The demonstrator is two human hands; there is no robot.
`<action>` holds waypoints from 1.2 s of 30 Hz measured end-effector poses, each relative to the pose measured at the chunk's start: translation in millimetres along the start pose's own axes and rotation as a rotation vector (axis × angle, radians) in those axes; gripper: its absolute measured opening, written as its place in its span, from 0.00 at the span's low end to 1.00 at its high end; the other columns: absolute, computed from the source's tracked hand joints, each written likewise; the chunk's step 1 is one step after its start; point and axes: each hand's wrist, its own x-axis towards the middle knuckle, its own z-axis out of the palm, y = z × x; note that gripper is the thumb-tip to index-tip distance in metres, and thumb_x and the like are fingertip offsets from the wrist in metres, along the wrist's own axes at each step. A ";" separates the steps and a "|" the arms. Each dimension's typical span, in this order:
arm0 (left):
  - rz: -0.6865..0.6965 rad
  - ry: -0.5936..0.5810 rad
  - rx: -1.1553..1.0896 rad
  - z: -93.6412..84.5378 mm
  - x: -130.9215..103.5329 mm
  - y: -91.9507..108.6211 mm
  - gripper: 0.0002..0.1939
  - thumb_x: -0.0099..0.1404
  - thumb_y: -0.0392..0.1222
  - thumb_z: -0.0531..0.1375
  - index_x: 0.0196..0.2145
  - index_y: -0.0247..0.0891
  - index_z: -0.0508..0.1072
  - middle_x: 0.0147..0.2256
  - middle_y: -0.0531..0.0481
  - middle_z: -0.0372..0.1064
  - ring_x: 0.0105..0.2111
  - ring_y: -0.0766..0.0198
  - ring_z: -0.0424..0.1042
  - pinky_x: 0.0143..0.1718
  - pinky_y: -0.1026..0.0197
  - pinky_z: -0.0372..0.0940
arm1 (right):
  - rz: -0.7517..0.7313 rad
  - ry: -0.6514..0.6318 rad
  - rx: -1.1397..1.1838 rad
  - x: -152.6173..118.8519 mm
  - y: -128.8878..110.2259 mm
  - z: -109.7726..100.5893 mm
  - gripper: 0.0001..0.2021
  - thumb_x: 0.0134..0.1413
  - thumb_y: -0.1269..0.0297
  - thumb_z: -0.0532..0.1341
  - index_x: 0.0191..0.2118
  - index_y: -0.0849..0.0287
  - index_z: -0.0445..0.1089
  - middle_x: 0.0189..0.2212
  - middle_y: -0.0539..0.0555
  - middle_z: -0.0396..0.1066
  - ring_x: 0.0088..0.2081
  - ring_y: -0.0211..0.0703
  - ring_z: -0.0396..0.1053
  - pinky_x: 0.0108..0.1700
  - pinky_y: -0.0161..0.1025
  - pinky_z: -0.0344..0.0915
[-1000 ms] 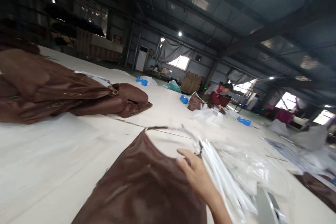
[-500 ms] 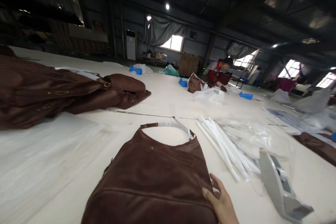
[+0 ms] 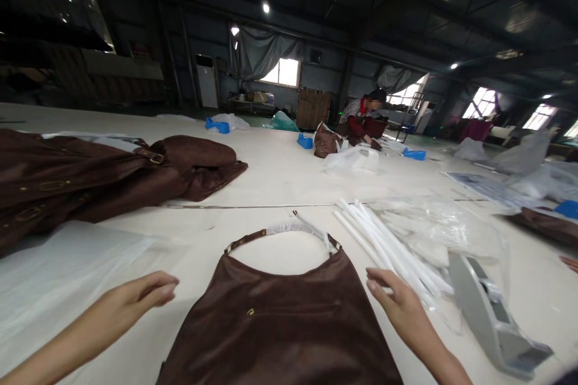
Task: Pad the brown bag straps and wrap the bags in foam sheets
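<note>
A dark brown shoulder bag (image 3: pixel 280 319) lies on the white table in front of me, its strap (image 3: pixel 246 242) arched away from me. Clear wrap (image 3: pixel 289 227) covers the middle of that strap. To the left of the bag, apart from it, my left hand (image 3: pixel 151 292) hovers with loosely bent fingers and nothing in it. On the other side my right hand (image 3: pixel 395 295) is just beside the bag's edge, thumb and fingers slightly apart, also holding nothing. White tubes (image 3: pixel 379 240) lie in a bundle beyond the right hand.
A grey tape dispenser (image 3: pixel 494 319) stands at the right near clear plastic bags (image 3: pixel 433 222). More brown bags (image 3: pixel 117 177) are piled at left behind a translucent sheet (image 3: pixel 67 277). Across the table, a person (image 3: pixel 361 117) bends over a brown bag (image 3: pixel 326 139). Another person's fingers show at the right edge.
My right hand has let go of the bag's right side and moved up beside it. My left hand has come into view at the left. The bag sits lower in view.
</note>
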 end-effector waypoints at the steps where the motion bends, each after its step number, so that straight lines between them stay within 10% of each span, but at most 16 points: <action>1: 0.048 -0.075 -0.028 3.3 12.7 13.7 0.23 0.53 0.63 0.52 0.33 0.46 0.76 0.37 0.56 0.78 0.41 0.56 0.75 0.44 0.62 0.67 | -0.071 -0.002 -0.067 19.3 -9.2 7.4 0.19 0.60 0.49 0.56 0.48 0.56 0.73 0.47 0.59 0.74 0.48 0.50 0.72 0.46 0.43 0.71; 9: 0.299 -0.182 0.222 69.8 92.1 97.6 0.18 0.64 0.47 0.49 0.45 0.41 0.73 0.47 0.46 0.74 0.48 0.54 0.72 0.51 0.56 0.64 | -0.286 -0.039 -0.483 127.1 -29.1 74.8 0.16 0.64 0.58 0.59 0.53 0.60 0.67 0.51 0.58 0.69 0.47 0.47 0.70 0.49 0.50 0.70; 21: 0.333 -0.146 0.356 115.5 158.2 110.2 0.23 0.71 0.47 0.48 0.60 0.37 0.64 0.56 0.40 0.66 0.56 0.53 0.66 0.57 0.55 0.61 | -0.744 -0.452 -0.473 125.2 -25.0 108.3 0.09 0.63 0.63 0.59 0.35 0.54 0.75 0.53 0.51 0.71 0.60 0.49 0.61 0.66 0.55 0.49; 27: 0.418 -0.239 0.469 125.5 168.0 123.2 0.11 0.66 0.39 0.56 0.44 0.39 0.75 0.47 0.41 0.70 0.48 0.53 0.72 0.48 0.55 0.67 | -0.405 -0.188 -0.669 158.2 -21.0 114.8 0.13 0.67 0.65 0.51 0.49 0.59 0.71 0.47 0.61 0.72 0.52 0.50 0.67 0.54 0.47 0.63; 36: 0.316 -0.193 0.591 89.5 139.7 85.9 0.11 0.70 0.40 0.51 0.42 0.38 0.73 0.43 0.40 0.74 0.45 0.50 0.74 0.47 0.51 0.67 | -0.311 -0.275 -0.795 160.7 5.4 114.0 0.11 0.66 0.74 0.48 0.39 0.62 0.67 0.37 0.61 0.71 0.41 0.48 0.70 0.45 0.40 0.65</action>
